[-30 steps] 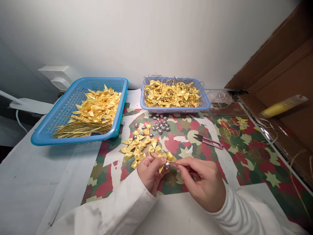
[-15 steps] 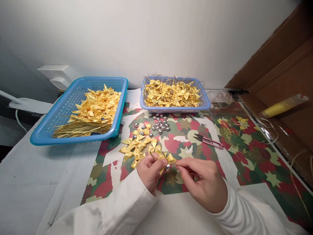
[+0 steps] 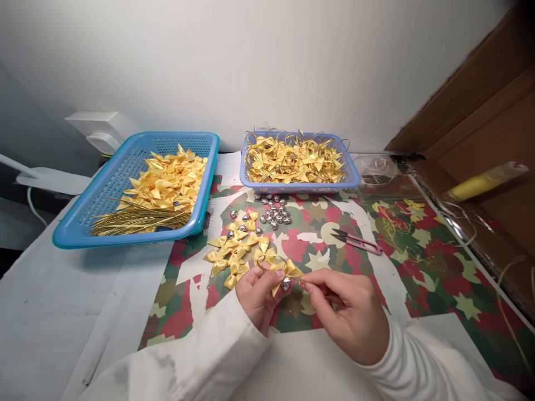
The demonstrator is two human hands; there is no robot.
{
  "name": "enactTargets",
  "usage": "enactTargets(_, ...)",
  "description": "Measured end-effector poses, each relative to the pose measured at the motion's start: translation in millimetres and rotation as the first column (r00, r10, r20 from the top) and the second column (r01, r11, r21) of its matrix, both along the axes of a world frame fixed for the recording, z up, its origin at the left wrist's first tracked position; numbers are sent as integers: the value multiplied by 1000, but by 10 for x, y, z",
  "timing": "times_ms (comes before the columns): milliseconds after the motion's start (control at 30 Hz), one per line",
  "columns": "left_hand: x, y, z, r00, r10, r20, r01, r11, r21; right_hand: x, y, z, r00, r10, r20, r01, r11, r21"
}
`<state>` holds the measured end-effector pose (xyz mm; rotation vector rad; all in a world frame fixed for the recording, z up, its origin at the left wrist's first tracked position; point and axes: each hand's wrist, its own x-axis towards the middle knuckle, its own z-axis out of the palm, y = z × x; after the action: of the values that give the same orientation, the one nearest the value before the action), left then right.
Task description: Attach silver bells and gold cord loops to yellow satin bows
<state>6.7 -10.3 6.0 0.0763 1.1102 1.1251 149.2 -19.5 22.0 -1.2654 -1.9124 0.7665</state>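
Your left hand [image 3: 259, 287] grips a yellow bow [image 3: 293, 268] and bell [image 3: 286, 283] while your right hand [image 3: 346, 312] pinches, apparently tightening, the gold cord [image 3: 271, 255]; keep tension steady.

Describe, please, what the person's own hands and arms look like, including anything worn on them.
The left hand and right hand are bare, without gloves. Both arms wear long white sleeves: the left sleeve falls fairly smooth, with greyish patches that may be shadow, while the right sleeve gathers in close folds near the wrist.
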Motion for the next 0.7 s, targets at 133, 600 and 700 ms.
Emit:
enactTargets(133,-2,2,4,1000,13,11,-13,1000,5,8,-4,8,1000,-2,-4,2,1000,4)
enactTargets(600,39,-23,-3,989,-27,-149,41,995,92,6,-10,1,1000,6,20,-6,1000,17)
enactTargets(700,27,-28,-3,988,-74,-132,86,992,88,11,-8,10,1000,12,22,-13,999,34)
